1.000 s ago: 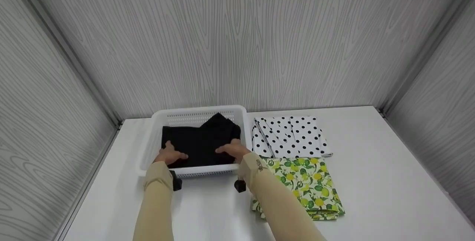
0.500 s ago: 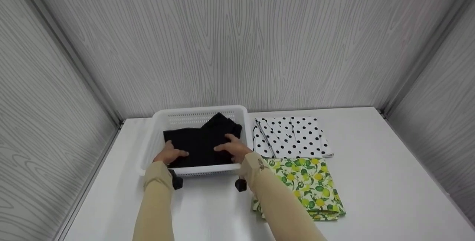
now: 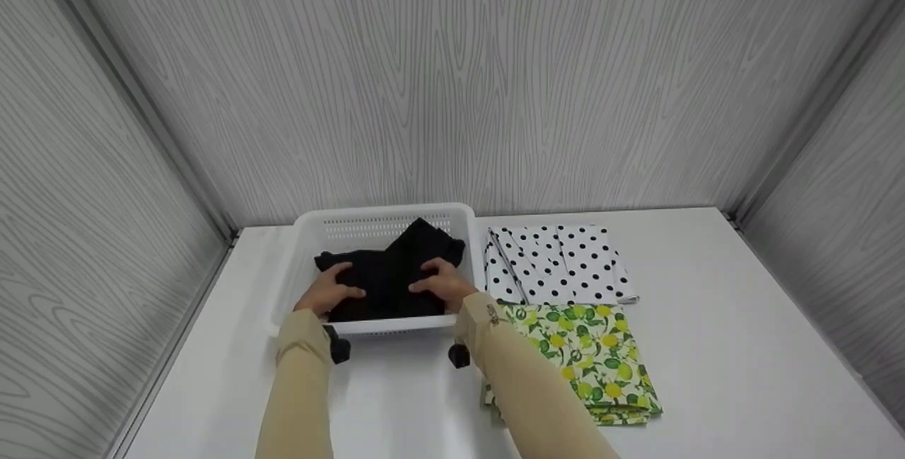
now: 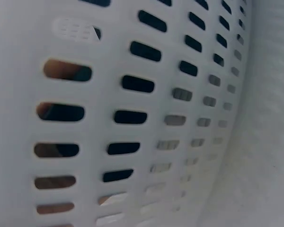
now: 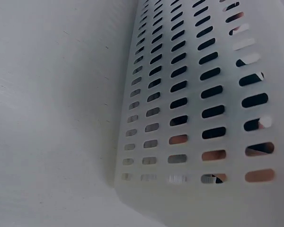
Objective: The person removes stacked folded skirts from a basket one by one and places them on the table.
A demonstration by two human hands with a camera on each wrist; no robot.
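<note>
A folded black cloth lies in a white slotted plastic basket at the back left of the table. My left hand grips its left side, and the cloth is rumpled there. My right hand holds the right side, thumb pointing inward. Both hands reach over the front rim, and their lower fingers are partly hidden. In the left wrist view the basket wall fills most of the picture, with bits of hand and dark cloth behind the slots. The right wrist view shows the wall similarly.
Right of the basket lies a folded white cloth with black dots. In front of it is a folded lemon-print cloth, partly under my right forearm. A grey wood-grain panel closes off the back of the white table.
My left fingers have drawn in, and the black cloth's left edge has bunched up and shifted toward the middle. The right hand's fingers have moved only slightly.
</note>
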